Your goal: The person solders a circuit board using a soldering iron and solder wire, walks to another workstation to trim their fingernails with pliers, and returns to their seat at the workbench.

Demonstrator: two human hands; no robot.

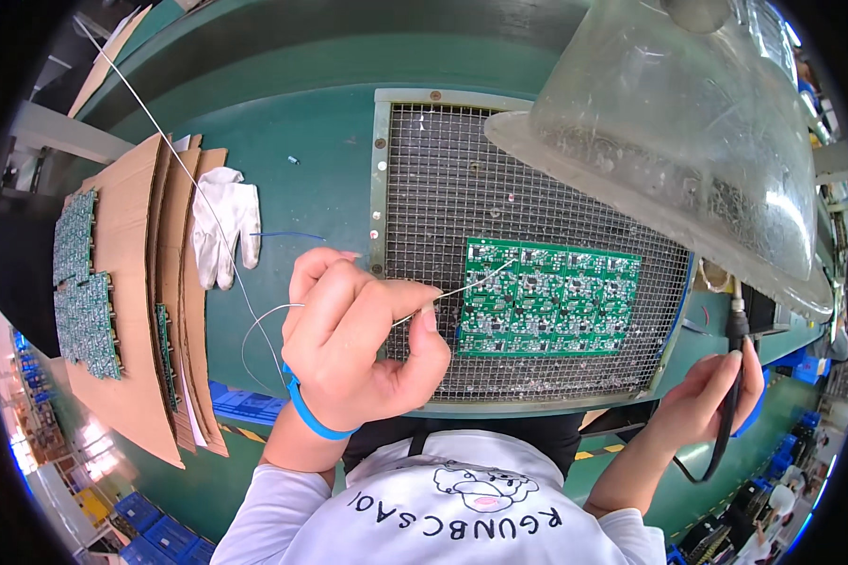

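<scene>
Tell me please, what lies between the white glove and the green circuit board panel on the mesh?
In the head view, the left hand pinching the solder wire sits between the white glove and the green panel, over bare green table and the mesh grille's edge.

1. Bright, even overhead light; colours clear, focus sharp at centre.
2. Glare whitens the clear plastic fume hood [688, 141].
3. Fisheye bends the green workbench [320, 160]; the picture's corners are black, and its rim is blurred.

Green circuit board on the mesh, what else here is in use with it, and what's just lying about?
In use:
green circuit board
solder wire in left hand
soldering iron in right hand
mesh grille

Lying about:
white glove
cardboard sheets
stacked boards
</scene>
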